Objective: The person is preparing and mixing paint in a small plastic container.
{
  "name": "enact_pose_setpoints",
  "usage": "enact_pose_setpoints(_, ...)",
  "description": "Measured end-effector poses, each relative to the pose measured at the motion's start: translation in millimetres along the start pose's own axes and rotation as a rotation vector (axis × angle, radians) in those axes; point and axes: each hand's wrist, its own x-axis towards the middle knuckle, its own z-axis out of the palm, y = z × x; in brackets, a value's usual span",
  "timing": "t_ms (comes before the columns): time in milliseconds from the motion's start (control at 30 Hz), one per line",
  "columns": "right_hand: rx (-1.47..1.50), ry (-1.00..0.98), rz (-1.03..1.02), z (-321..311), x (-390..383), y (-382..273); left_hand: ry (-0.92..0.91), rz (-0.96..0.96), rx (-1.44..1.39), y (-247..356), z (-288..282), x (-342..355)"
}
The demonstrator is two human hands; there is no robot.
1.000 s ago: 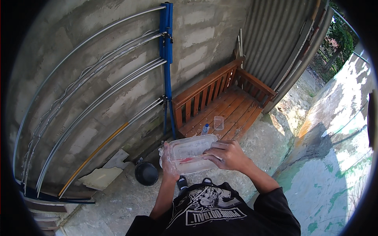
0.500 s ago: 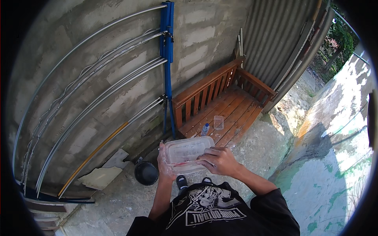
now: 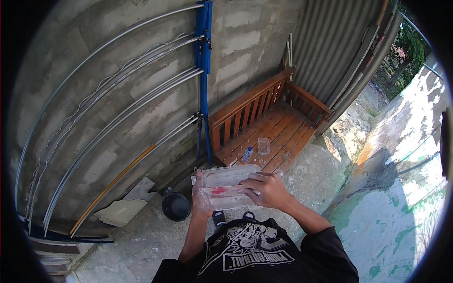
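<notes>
In front of my body, my left hand (image 3: 201, 198) grips the left end of a clear plastic container (image 3: 229, 203), whose walls look smeared with white. Across its middle runs a thin pale strip with a red patch (image 3: 219, 190); whether it is a separate piece or part of the container, I cannot tell. My right hand (image 3: 270, 189) is over the right side, its fingers closed at the strip's right end and partly hiding it. Whitish residue coats my left fingers and palm.
Ahead stands a wooden bench (image 3: 283, 123), with a small bottle with a blue cap (image 3: 247, 154) and another clear container (image 3: 263, 145) on its seat. A black bucket (image 3: 176, 206) sits on the floor at left, near broken pale boards (image 3: 120, 212). Metal pipes (image 3: 137, 106) on a blue rack (image 3: 203, 61) line the block wall.
The container has tilted, and more of the pale strip and its red patch now shows. My right fingers have shifted slightly along it. Both hands keep their hold.
</notes>
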Motion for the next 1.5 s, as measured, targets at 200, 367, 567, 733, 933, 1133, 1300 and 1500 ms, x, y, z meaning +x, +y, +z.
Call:
enact_pose_setpoints(200,-0.025,0.147,0.093,2,12,-10,0.021,0.051,0.034,-2,-11,1)
enact_pose_setpoints(367,-0.004,0.127,-0.038,16,4,-12,0.008,0.067,-0.004,9,-11,-3)
enact_pose_setpoints(567,0.018,0.115,-0.082,13,7,-14,-0.001,0.083,0.013,13,-13,-8)
enact_pose_setpoints(733,0.047,0.105,-0.047,8,9,-19,0.021,0.076,-0.036,14,-19,-8)
enact_pose_setpoints(933,-0.005,0.06,-0.041,19,10,-16,-0.002,0.012,-0.026,12,-25,-4)
enact_pose_setpoints(1133,0.005,0.127,0.066,11,19,-16,0.05,0.03,0.009,12,-22,-8)
enact_pose_setpoints(1300,-0.052,0.144,0.001,25,12,-18,0.031,0.063,0.017,16,-22,-8)
enact_pose_setpoints(1500,-0.016,0.061,-0.073,27,5,-27,0.019,0.049,-0.019,18,-24,-10)
